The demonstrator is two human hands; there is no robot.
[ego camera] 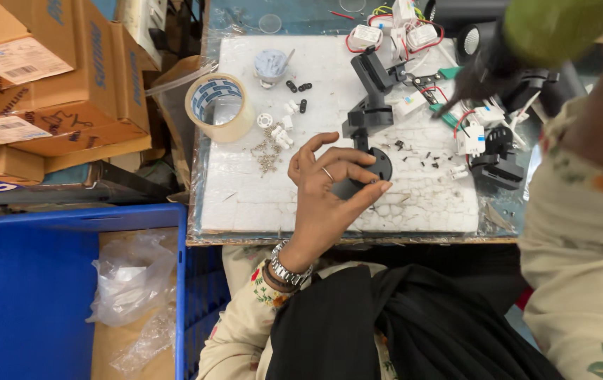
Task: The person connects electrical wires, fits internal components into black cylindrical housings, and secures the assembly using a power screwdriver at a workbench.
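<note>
My left hand reaches over the white foam board, its fingers closed round the black round base of a black lamp fixture that stands on the board. A ring is on one finger and a metal watch on the wrist. My right hand is blurred at the upper right, above the wired parts. It grips a tool with a thick green handle, and the dark tip points down-left towards a green-tipped piece.
A roll of clear tape stands left on the board, with small white plastic parts and loose screws beside it. White boxes with red wires and black fixtures crowd the right. Cardboard boxes and a blue crate are at left.
</note>
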